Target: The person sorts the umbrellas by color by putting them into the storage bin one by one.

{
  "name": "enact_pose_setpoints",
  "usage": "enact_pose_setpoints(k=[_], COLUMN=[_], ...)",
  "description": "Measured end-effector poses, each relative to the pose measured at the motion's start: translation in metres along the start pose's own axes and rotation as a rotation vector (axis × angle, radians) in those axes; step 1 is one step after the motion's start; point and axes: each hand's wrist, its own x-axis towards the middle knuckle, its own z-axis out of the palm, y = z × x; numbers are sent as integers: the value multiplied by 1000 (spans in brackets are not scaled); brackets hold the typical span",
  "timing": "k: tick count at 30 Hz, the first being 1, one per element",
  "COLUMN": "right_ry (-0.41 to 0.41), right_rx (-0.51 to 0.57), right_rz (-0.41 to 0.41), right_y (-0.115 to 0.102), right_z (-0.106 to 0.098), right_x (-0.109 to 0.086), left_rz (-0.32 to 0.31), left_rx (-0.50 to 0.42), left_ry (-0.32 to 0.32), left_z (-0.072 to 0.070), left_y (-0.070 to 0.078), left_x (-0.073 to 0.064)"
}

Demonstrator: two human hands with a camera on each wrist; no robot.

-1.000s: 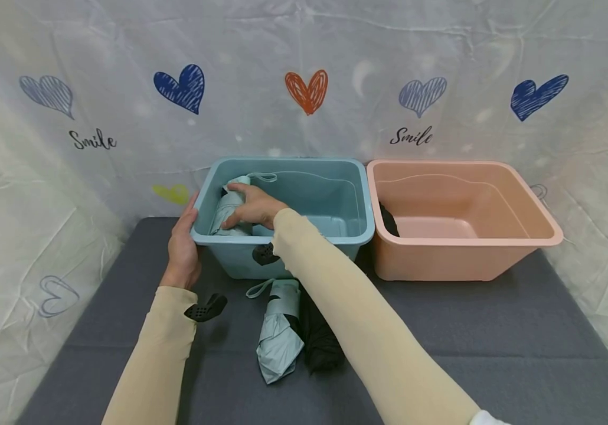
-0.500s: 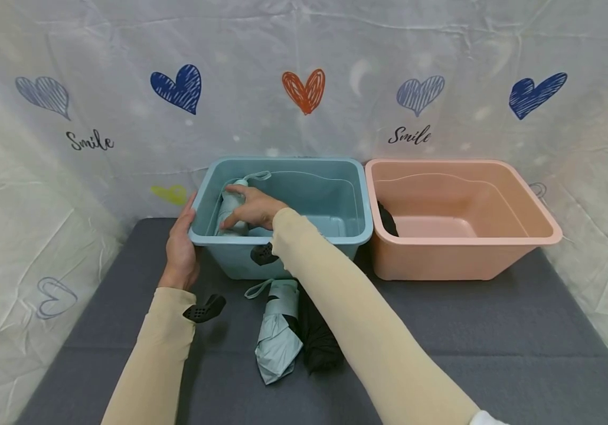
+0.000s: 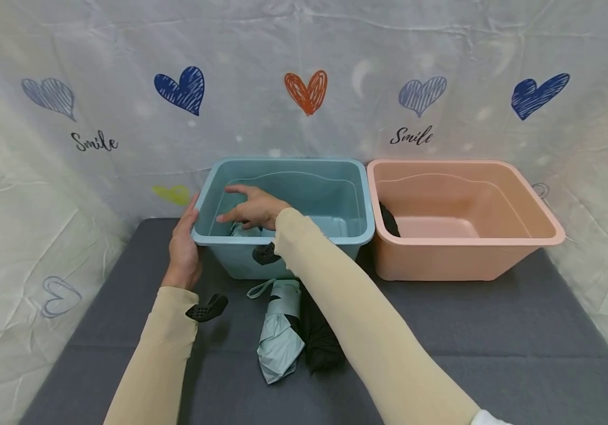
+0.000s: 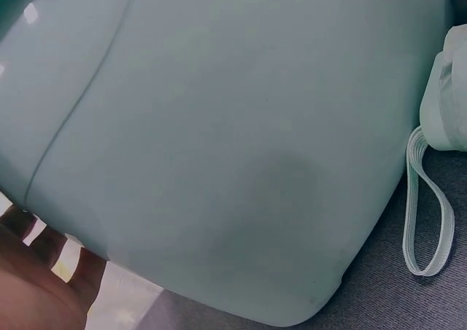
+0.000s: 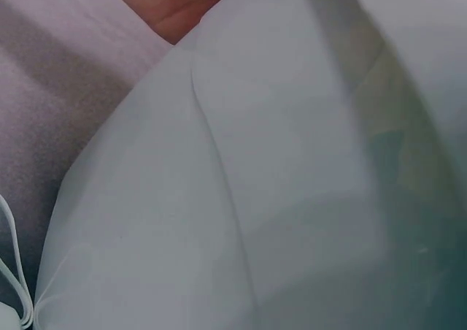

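Observation:
In the head view my right hand (image 3: 253,206) is inside the blue bin (image 3: 293,260), its thumb and fingers spread apart with nothing between them. Below it, part of a folded pale blue umbrella (image 3: 244,231) shows low in the bin; the rest is hidden by the hand and the front wall. My left hand (image 3: 183,251) rests along the bin's left outer side, its fingers extended against the wall. On the table in front lie another folded pale blue umbrella (image 3: 280,339) with a wrist loop and a black folded umbrella (image 3: 321,342), partly covered by my right forearm.
A pink bin (image 3: 468,243) stands right beside the blue one, with a dark object (image 3: 389,221) against its left inner wall. Dark grey cloth (image 3: 474,330) covers the table. Behind the bins hangs a white sheet (image 3: 251,59) printed with hearts.
My right hand has let go of the pale blue umbrella, which has dropped from the hand's grasp lower into the blue bin. My left hand has stayed at the bin's side.

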Motion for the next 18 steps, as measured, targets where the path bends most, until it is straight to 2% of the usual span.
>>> enact_pose_setpoints(k=[4, 8, 18], right_ry=[20, 22, -14], right_rx=[-4, 19, 81], right_rz=[-27, -97, -247], right_y=[0, -1, -3], right_z=[0, -1, -10], right_x=[-1, -6, -38], left_rz=[6, 12, 16], left_rx=[2, 3, 11], left_ry=[4, 10, 44], left_z=[0, 0, 2], left_y=[-1, -1, 0], left_x=[-1, 0, 0])
